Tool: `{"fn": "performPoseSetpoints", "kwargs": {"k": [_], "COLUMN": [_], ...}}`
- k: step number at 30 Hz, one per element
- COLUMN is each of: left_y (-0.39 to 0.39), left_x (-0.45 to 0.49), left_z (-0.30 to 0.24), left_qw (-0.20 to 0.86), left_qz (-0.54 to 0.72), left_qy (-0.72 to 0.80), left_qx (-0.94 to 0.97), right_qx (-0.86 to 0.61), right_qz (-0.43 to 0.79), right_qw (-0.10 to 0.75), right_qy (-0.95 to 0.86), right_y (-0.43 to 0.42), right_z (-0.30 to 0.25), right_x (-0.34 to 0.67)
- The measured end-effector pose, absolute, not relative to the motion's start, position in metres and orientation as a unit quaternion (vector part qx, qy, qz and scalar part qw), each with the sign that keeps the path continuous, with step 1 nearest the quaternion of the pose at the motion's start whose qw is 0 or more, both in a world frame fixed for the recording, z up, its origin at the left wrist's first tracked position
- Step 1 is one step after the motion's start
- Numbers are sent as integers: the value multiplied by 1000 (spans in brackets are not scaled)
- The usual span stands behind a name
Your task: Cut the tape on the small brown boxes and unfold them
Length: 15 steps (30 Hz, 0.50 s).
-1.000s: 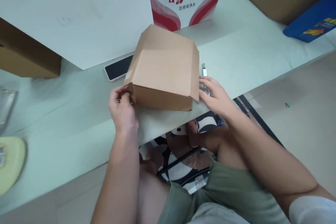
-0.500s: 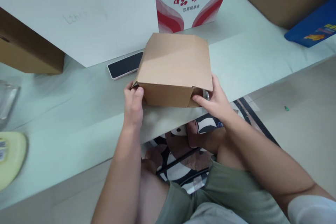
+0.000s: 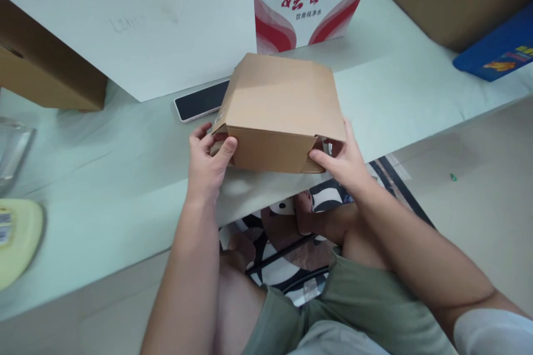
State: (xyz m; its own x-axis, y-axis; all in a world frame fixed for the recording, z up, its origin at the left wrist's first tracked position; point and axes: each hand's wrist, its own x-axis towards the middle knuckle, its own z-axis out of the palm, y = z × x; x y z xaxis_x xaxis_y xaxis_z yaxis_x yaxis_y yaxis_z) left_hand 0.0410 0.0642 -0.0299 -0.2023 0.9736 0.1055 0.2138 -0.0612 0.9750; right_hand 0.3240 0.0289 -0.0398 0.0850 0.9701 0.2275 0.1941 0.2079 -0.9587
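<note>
A brown cardboard box (image 3: 287,97) sits near the front edge of the covered table, between my two hands. Its near side flaps stand partly apart at both front corners. My left hand (image 3: 210,158) grips the front left corner, thumb on the front panel and fingers at the side flap. At the front right corner, my right hand (image 3: 341,152) holds the box with its thumb by the gap under the lid; something shiny shows in that gap. Behind the box's left side lies a phone (image 3: 202,101) with a dark screen, partly covered by the box.
A large white carton with red print (image 3: 314,11) stands behind. Brown cartons (image 3: 50,61) flank it, and a blue package (image 3: 495,47) lies far right. A pale yellow object (image 3: 20,241) and a clear container (image 3: 14,147) are at left. The table edge (image 3: 179,241) runs before me.
My left hand has turned, its thumb and fingers now spread around the box's left corner. The box has shifted slightly right in view; my right hand keeps its hold.
</note>
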Motion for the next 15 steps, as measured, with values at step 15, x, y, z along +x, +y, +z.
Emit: {"fn": "performPoseSetpoints", "kwargs": {"k": [15], "left_y": [64], "left_x": [46], "left_z": [-29], "left_qw": [295], "left_qz": [548], "left_qy": [585], "left_qx": [520], "right_qx": [-513], "right_qz": [336], "right_qw": [575], "right_qy": [-542], "right_y": [28], "right_z": [-30], "right_x": [320]}}
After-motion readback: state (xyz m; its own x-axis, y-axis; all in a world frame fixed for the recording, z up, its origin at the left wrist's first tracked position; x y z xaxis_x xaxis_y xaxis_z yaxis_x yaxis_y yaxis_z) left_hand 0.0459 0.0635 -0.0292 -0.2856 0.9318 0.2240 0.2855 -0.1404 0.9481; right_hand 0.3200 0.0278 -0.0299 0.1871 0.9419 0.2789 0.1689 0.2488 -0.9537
